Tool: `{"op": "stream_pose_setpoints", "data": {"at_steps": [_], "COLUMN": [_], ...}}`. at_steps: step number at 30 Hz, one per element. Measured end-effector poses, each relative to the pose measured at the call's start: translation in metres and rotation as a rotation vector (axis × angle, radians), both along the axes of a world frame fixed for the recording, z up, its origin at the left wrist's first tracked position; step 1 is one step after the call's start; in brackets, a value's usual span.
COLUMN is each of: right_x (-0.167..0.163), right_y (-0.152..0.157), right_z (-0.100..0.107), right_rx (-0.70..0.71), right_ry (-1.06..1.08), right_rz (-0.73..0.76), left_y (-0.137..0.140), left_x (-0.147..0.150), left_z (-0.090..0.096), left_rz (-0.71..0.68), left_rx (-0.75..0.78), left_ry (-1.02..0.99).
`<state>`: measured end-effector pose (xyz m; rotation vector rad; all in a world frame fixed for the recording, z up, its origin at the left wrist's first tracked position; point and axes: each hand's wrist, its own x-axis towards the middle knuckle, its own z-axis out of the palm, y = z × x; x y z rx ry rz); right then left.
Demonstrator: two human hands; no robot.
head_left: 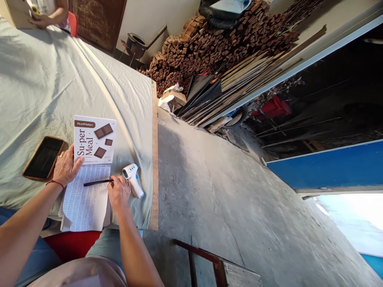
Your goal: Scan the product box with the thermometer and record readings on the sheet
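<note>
My left hand (66, 164) is at the lower left corner of a white "NutriMotion Su-per Meal" packet (103, 145), its thumb on top and fingers along the left edge. Whether the packet is a thin box or a booklet, I cannot tell. Just below it lies an open notebook (85, 207) with pages full of handwriting. A black pen (97, 183) is pinched in my right hand (119, 191), pointing left across the page. Right beside that hand rests a white and blue infrared thermometer (133, 180). To the left of my left hand is a dark-screened phone (43, 157).
A pale cloth covers the table (60, 91), whose right edge drops to a concrete floor (194, 179). Across the table, a person's hand (43, 20) is near a cardboard box (14, 14). Stacked firewood (185, 56) lines the wall. A wooden stool (221, 271) stands at lower right.
</note>
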<state>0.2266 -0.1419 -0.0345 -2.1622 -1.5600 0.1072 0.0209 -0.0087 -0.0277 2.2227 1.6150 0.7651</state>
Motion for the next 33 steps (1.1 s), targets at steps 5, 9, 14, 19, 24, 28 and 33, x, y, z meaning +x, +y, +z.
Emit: {"op": "stream_pose_setpoints", "data": {"at_steps": [5,9,14,19,24,28,33], "right_x": [0.016,0.048,0.079,0.060,0.008,-0.020,-0.033], "right_y": [-0.004,-0.015,-0.021,-0.014,0.002,0.020,0.031], "right_z": [0.004,-0.002,-0.014,0.010,0.046,0.057,0.055], "right_rx": [0.087,0.188,0.079,0.187,0.143,0.109,0.086], "right_ry": [0.017,-0.044,0.112,0.639,1.140,1.272,1.397], "right_rz": [-0.048,-0.204,-0.220,-0.171,0.014,0.096,0.094], "left_y": [-0.001,-0.002,-0.002,-0.002,-0.003,-0.002,-0.002], "left_x": [0.000,0.001,0.002,0.002,0.002,0.003,0.003], "left_z": [0.003,0.006,0.006,0.007,0.009,0.009,0.007], "left_rz": [0.008,-0.010,0.021,0.013,0.027,0.006,0.009], "left_rx": [-0.019,-0.028,-0.032,-0.037,-0.027,-0.022,-0.034], "left_ry": [0.001,-0.001,-0.014,-0.028,-0.022,-0.012,0.005]}}
